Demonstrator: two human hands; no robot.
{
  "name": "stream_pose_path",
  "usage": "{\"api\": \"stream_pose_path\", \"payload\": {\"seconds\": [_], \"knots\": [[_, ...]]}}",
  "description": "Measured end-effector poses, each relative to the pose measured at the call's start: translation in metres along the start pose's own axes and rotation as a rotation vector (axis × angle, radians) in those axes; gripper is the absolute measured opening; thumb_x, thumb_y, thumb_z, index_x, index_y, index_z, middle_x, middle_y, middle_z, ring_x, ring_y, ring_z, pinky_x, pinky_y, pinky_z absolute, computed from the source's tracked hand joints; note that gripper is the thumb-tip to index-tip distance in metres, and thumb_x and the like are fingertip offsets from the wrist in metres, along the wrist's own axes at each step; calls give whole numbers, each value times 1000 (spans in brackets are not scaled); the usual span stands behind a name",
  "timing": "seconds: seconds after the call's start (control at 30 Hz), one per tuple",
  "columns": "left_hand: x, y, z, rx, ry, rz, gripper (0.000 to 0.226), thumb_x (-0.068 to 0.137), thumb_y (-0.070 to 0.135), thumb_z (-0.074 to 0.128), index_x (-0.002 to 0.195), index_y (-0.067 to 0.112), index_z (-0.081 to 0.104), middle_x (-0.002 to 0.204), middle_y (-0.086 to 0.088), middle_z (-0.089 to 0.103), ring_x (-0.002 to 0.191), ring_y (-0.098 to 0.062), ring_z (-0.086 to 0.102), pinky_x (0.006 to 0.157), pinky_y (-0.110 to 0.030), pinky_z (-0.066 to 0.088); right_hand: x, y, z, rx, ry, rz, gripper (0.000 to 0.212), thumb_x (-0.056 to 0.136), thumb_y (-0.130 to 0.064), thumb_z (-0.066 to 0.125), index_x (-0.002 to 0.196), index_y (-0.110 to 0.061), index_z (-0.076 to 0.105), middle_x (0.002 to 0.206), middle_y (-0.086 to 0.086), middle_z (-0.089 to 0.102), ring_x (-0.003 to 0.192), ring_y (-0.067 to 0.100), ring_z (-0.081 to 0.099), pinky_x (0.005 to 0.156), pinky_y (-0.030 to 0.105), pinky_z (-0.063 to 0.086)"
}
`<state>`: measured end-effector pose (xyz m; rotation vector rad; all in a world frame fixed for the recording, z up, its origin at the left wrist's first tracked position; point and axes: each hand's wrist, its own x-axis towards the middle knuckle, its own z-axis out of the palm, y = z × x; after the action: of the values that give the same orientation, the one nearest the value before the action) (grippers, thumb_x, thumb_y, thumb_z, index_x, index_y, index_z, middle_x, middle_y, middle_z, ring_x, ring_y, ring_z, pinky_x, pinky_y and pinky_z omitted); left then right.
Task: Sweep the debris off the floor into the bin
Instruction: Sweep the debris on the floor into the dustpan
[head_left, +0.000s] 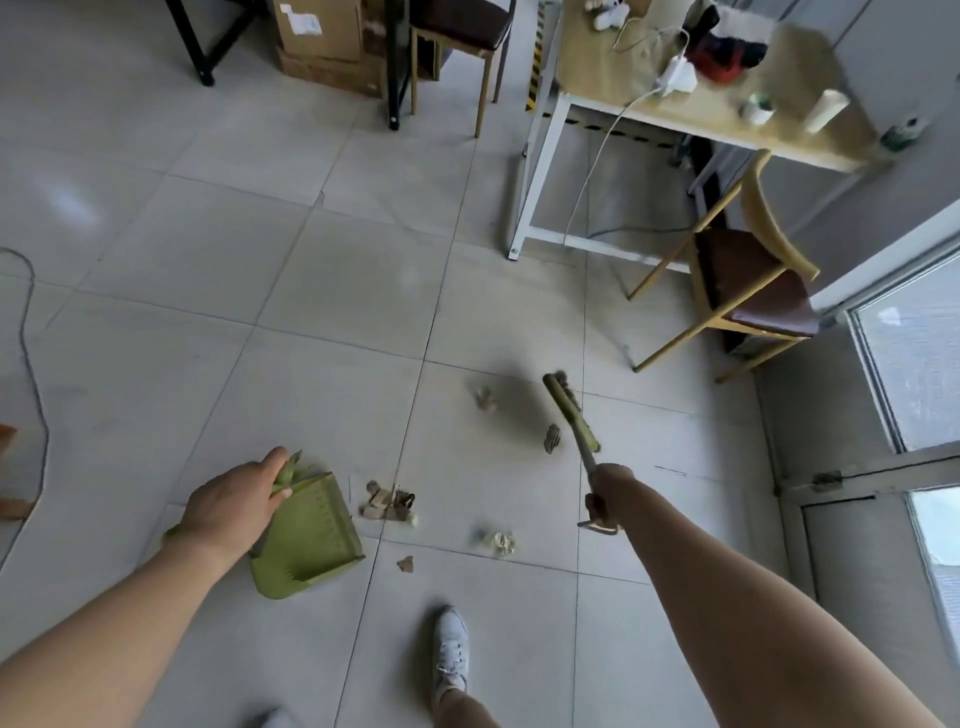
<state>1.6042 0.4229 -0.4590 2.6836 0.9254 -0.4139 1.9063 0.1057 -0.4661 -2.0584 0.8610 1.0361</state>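
My left hand (231, 506) grips the handle of a green dustpan (311, 535) that rests on the tiled floor, its mouth facing right. Just beyond the mouth lies a pile of brown scraps (388, 503). My right hand (605, 493) is closed on the handle of a green broom (570, 413), whose head reaches out over the floor past the debris. A crumpled paper ball (500, 543), a small brown chip (405, 564), a striped scrap (552, 438) and a blurred scrap (484, 397) lie scattered between dustpan and broom. No bin is in view.
A white-framed table (540, 171) with cables and clutter stands at the back right, a wooden chair (748, 291) beside it. Another chair (457, 31) and cardboard boxes (322, 41) are at the back. A cable (36, 374) runs along the left. My white shoe (451, 657) is below.
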Motion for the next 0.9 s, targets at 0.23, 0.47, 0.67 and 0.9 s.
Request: {"api": "stream_pose_path", "payload": {"seconds": [0.23,0.47,0.67,0.9], "knots": [[12,2,10,-58,17,-91,33,94,34,52,123,19,44,89,0,62,75,-22,59,58,-30,43,41,-51,2,97,-118,125,28,100,-18,40,74,-7,41,34,5,42,13,13,34,30,18,42],[12,-26,5,-115,13,-127,28,92,33,57,114,20,46,92,-2,66,80,-25,64,62,-35,51,29,-81,83,131,-176,109,24,99,-15,38,77,-10,39,28,4,40,16,10,38,32,24,45],[7,-67,7,-146,38,-80,27,92,36,57,110,22,44,88,1,65,72,-20,57,56,-32,41,-9,-83,153,61,-201,106,28,101,-22,34,78,-8,39,59,4,39,14,11,35,28,27,44],[-3,-128,-4,-213,21,-50,26,93,35,57,110,21,43,83,5,56,70,-20,52,57,-31,39,-36,-36,220,-62,-235,164,46,105,-10,25,62,-4,40,40,8,41,7,15,28,18,18,30]]}}
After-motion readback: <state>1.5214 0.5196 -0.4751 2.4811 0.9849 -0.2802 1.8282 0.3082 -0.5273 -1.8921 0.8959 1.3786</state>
